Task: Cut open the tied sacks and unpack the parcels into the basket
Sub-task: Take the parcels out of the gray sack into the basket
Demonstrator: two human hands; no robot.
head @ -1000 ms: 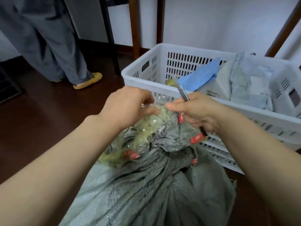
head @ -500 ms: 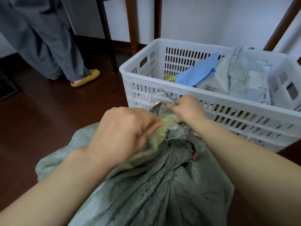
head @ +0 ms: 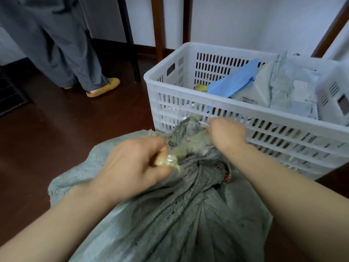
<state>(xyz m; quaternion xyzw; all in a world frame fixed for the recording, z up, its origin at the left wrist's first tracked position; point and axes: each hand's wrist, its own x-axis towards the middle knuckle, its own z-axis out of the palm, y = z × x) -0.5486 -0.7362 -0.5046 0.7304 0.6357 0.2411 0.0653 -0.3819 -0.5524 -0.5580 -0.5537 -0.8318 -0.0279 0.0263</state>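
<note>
Now | sack at 6 o'clock, basket at 1 o'clock | left hand clenches taped neck, right hand curls round blade, blurred | I'd hold neck taut, slice shallow, away from left hand.

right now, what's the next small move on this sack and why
Probably draw the blade in the right hand across the tape that the left hand grips: the neck of the sack is still bunched shut, so nothing can come out.

Soft even light, motion-blurred centre
</note>
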